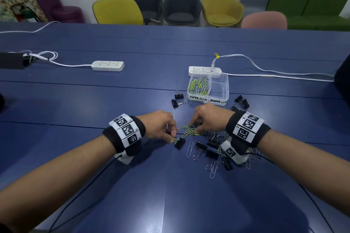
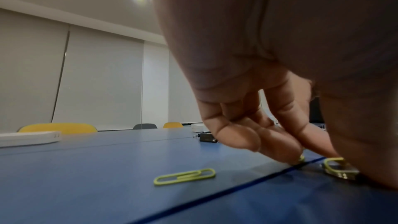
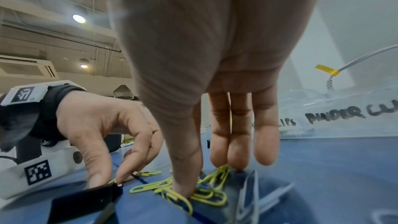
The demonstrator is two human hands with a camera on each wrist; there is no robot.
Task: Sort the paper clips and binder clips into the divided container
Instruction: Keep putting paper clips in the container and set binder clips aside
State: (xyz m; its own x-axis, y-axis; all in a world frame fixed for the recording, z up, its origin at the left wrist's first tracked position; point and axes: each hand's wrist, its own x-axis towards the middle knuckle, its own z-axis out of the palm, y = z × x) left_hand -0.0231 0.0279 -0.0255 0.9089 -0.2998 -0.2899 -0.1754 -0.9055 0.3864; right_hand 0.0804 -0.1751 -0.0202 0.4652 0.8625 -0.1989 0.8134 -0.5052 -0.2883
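A clear divided container stands mid-table; its left compartment, labelled paper clips, holds several green and silver paper clips, and the right one is bare. My left hand pinches a green paper clip at the table surface, right beside a black binder clip. My right hand presses its thumb and straight fingers down on a bunch of green paper clips. More black binder clips and silver paper clips lie under my right wrist. One green clip lies loose.
Two binder clips lie left of the container and a few more to its right. Two white power strips with cables sit further back. Chairs stand beyond the table's far edge.
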